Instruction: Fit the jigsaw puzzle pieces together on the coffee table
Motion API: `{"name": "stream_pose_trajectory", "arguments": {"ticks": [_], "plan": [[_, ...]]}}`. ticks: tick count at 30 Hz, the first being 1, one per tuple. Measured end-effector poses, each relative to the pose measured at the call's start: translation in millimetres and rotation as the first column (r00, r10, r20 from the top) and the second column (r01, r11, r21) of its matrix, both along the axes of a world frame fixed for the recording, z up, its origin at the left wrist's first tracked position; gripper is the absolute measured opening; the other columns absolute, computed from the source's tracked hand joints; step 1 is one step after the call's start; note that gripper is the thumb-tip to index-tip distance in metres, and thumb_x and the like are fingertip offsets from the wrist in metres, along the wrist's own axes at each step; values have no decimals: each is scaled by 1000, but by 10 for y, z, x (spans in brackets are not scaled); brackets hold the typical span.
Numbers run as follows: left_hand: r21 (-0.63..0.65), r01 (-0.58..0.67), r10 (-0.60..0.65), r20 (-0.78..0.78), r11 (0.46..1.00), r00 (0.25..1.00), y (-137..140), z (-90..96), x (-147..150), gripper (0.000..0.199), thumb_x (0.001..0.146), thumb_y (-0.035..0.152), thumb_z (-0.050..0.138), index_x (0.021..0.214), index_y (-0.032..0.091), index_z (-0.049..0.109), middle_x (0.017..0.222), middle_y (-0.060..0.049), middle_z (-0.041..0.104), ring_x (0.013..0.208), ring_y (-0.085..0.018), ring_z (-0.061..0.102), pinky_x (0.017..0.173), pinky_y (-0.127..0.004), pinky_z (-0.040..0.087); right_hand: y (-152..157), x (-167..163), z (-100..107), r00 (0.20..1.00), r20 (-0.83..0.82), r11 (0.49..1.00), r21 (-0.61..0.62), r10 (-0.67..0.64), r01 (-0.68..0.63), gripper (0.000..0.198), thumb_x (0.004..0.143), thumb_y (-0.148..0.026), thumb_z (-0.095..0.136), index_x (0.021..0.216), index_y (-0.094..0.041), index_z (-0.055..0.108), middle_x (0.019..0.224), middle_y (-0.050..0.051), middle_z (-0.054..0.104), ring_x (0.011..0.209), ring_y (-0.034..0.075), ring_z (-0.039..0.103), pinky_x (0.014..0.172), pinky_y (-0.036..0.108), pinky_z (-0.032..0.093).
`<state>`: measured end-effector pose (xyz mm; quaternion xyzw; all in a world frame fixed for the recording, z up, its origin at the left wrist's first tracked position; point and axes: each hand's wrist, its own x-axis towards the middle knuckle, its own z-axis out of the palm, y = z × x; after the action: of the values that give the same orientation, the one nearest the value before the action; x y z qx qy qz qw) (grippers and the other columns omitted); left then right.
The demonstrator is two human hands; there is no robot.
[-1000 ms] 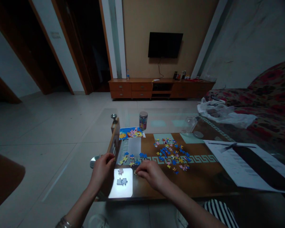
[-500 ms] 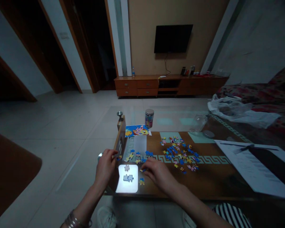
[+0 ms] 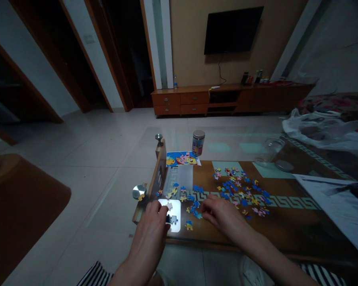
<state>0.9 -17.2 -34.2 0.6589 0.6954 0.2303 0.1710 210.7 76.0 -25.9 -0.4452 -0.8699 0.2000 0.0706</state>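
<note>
My left hand [image 3: 153, 220] is at the left edge of a bright white panel [image 3: 176, 228], thumb and fingers closed around the left end of two joined jigsaw puzzle pieces [image 3: 173, 219] that look grey in the glare. Another pale puzzle piece [image 3: 169, 206] lies above them on the panel. Over the tabletop to the right, my right hand [image 3: 219, 210] has its fingers curled together; whether anything is between them is hidden. Beside its fingertips lie blue puzzle pieces [image 3: 194, 207]. A yellow-blue piece [image 3: 189, 225] lies nearer the front edge.
Loose puzzle pieces [image 3: 241, 190] spread across the glass table. A picture sheet [image 3: 181, 158] and a lidded tin [image 3: 198, 143] stand farther back. An orange piece [image 3: 141, 197] sits by the round metal knob [image 3: 139, 190]. Papers [image 3: 325, 202], a clear jar [image 3: 271, 150] and a plastic bag [image 3: 319, 125] are rightward.
My left hand has moved right and down from the table's side onto the joined pieces. My right hand has drawn rightward, uncovering blue pieces. The head view has shifted slightly.
</note>
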Motion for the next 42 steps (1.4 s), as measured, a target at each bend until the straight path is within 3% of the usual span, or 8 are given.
{"name": "stream_pose_trajectory", "arguments": {"ticks": [4, 8, 13, 16, 20, 27, 38, 42], "plan": [[-23, 13, -13, -17, 1000, 1000, 64, -63, -86, 25, 63, 8, 47, 82, 20, 59, 94, -10, 55, 89, -29, 48, 71, -38, 35, -123, -171, -8, 995, 100, 1000, 3, -30, 30, 9, 74, -14, 64, 83, -15, 63, 88, 11, 65, 77, 25, 61, 64, 34, 43], [-41, 20, -20, -1, 999, 1000, 77, -128, -87, 23, 64, 7, 46, 78, 20, 57, 91, -8, 55, 85, -26, 49, 70, -36, 34, -164, -210, -1, 994, 110, 1000, -8, -26, 28, 14, 71, -9, 64, 83, -16, 62, 90, 10, 65, 79, 24, 61, 64, 32, 43], [-168, 38, -53, -83, 985, 995, 96, -52, -76, 20, 66, 5, 45, 80, 16, 55, 96, -9, 54, 90, -25, 49, 75, -36, 36, -102, -128, 24, 993, 114, 999, 18, -34, 32, 14, 71, -7, 61, 81, -16, 63, 87, 8, 64, 79, 23, 61, 65, 32, 42], [-221, 59, -83, -100, 973, 991, 109, -16, -63, 24, 66, 3, 42, 84, 14, 55, 98, -10, 54, 92, -24, 49, 77, -35, 38, -109, -166, 31, 999, 30, 999, 41, -17, 16, 12, 76, -10, 60, 85, -16, 64, 89, 7, 63, 81, 22, 60, 68, 31, 43], [-214, 74, -92, -73, 974, 993, 113, -55, -48, 27, 70, 2, 38, 87, 15, 55, 95, -8, 54, 89, -23, 50, 76, -34, 39, -238, -386, 35, 993, -86, 996, -20, 85, -87, 15, 79, -13, 61, 93, -19, 65, 94, 6, 62, 85, 20, 60, 73, 30, 45], [-185, 72, -77, -22, 980, 997, 109, -103, -54, 24, 74, 2, 41, 88, 15, 55, 97, -7, 55, 91, -21, 50, 79, -33, 39, -399, -757, 80, 997, 0, 997, -13, 73, -73, 17, 75, -9, 62, 90, -14, 66, 101, 10, 63, 96, 27, 57, 80, 34, 45], [-224, 77, -89, -46, 972, 995, 110, 29, -3, 20, 76, 5, 42, 79, 14, 59, 92, -8, 55, 88, -22, 52, 73, -31, 39, -415, -806, 65, 999, 13, 998, -43, 41, -40, 22, 75, -5, 57, 93, -14, 65, 101, 10, 64, 96, 27, 57, 82, 37, 44], [-228, 60, -71, -41, 972, 997, 104, 25, 7, 23, 74, 3, 43, 87, 14, 59, 97, -9, 57, 92, -22, 51, 78, -32, 39, -407, -804, 65, 999, 5, 998, -39, 54, -54, 18, 76, -8, 57, 91, -15, 65, 99, 9, 64, 95, 26, 57, 82, 36, 44]]}}
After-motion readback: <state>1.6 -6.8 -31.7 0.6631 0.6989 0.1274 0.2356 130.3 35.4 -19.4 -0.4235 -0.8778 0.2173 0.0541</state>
